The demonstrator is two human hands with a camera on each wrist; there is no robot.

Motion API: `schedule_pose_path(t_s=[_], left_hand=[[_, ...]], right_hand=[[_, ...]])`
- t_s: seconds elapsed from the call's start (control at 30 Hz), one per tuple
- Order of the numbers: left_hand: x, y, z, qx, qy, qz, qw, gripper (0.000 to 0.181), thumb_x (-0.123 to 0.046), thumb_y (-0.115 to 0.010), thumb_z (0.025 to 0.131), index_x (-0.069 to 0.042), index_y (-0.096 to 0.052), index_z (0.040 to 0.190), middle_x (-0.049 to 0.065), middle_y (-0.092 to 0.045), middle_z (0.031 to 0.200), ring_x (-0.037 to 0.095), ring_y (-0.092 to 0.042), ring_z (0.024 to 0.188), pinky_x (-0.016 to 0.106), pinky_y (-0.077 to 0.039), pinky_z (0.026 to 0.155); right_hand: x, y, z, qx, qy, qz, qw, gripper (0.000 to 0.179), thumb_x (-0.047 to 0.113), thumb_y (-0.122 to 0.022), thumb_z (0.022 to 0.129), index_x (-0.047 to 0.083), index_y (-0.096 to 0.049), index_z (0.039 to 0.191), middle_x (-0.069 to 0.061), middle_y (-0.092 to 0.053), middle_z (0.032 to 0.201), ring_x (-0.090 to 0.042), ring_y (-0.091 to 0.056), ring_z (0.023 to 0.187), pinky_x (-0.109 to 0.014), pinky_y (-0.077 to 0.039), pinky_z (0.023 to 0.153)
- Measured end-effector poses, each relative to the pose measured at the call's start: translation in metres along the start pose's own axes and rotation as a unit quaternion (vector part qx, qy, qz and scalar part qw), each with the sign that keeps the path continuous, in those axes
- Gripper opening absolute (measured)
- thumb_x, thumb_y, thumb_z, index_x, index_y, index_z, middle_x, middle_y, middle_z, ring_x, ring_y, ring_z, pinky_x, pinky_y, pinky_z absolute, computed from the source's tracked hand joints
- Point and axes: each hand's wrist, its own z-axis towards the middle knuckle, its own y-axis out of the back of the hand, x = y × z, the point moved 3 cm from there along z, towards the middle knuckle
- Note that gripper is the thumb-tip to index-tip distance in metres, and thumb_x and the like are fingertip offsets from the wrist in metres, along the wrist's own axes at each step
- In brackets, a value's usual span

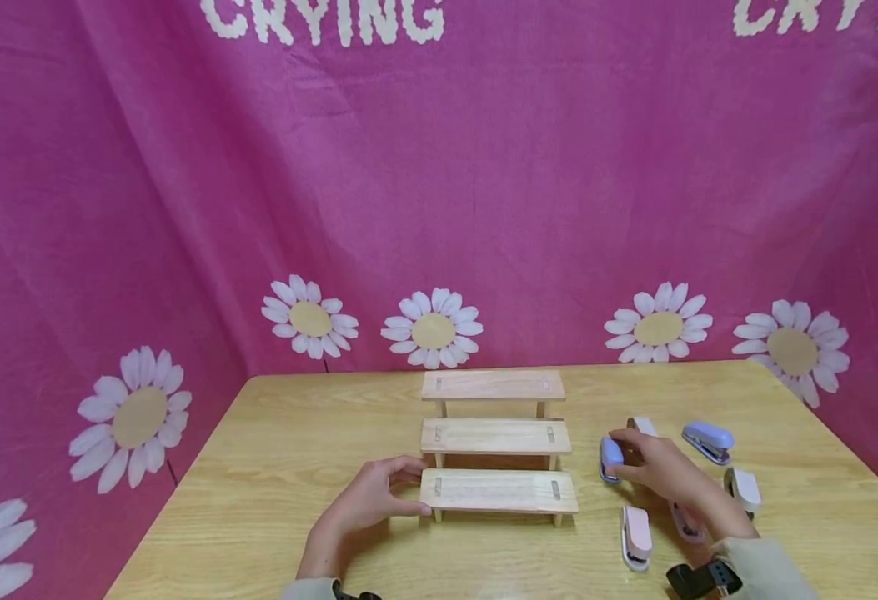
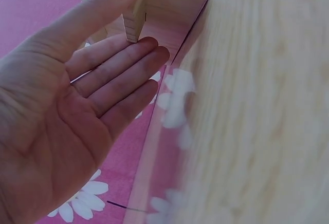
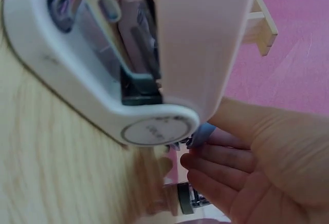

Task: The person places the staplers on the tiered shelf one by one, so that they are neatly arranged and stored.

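Note:
A three-tier stand of pale wood (image 1: 499,492) stands mid-table. At its left end is my left hand (image 1: 374,496), with the thumb at the front of the lowest step and the fingers behind it. In the left wrist view the thumb lies over a wooden end piece (image 2: 134,22), the fingers stretched past its far side. To the right of the stand, my right hand (image 1: 667,471) pinches a small blue stapler (image 1: 611,460) between thumb and fingers. Only a sliver of that stapler shows in the right wrist view, behind a large pink and white stapler (image 3: 200,44).
Around the right hand lie a pink stapler (image 1: 637,533), another pink stapler (image 1: 686,523) partly under the forearm, a second blue stapler (image 1: 709,440), and white staplers (image 1: 744,490) to the right and behind the fingers. A magenta flowered curtain (image 1: 484,208) hangs beyond the wooden table (image 1: 318,425).

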Motion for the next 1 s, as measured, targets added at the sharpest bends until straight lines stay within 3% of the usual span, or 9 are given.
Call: schedule_pose_path(t_s=[0.23, 0.67, 1.0], left_hand=[[0.000, 0.000, -0.001, -0.001, 0.002, -0.017, 0.9999, 0.055, -0.021, -0.083, 0.079, -0.001, -0.061, 0.125, 0.014, -0.068, 0.122, 0.030, -0.065, 0.114, 0.047, -0.051, 0.100], [0.001, 0.000, 0.001, -0.003, -0.009, 0.016, 0.9998, 0.054, -0.025, -0.082, 0.079, -0.001, -0.063, 0.124, 0.014, -0.068, 0.122, 0.029, -0.065, 0.114, 0.046, -0.050, 0.103], [0.001, 0.000, 0.000, 0.002, -0.009, 0.007, 0.9999, 0.054, -0.024, -0.082, 0.080, 0.000, -0.062, 0.124, 0.015, -0.068, 0.122, 0.031, -0.065, 0.114, 0.049, -0.049, 0.103]], right_hand=[[-0.003, -0.002, 0.001, -0.009, 0.001, 0.009, 0.9999, 0.057, 0.024, -0.076, 0.084, -0.010, -0.057, 0.126, -0.027, -0.065, 0.120, -0.039, -0.065, 0.109, -0.051, -0.055, 0.088], [0.004, 0.008, -0.001, -0.029, -0.021, 0.038, 0.9986, 0.061, 0.031, -0.072, 0.089, -0.007, -0.053, 0.133, -0.030, -0.059, 0.130, -0.046, -0.060, 0.116, -0.052, -0.055, 0.092], [0.021, 0.025, 0.001, -0.065, 0.015, 0.036, 0.9972, 0.060, 0.029, -0.071, 0.090, -0.008, -0.053, 0.134, -0.032, -0.057, 0.132, -0.048, -0.059, 0.117, -0.054, -0.054, 0.093]])
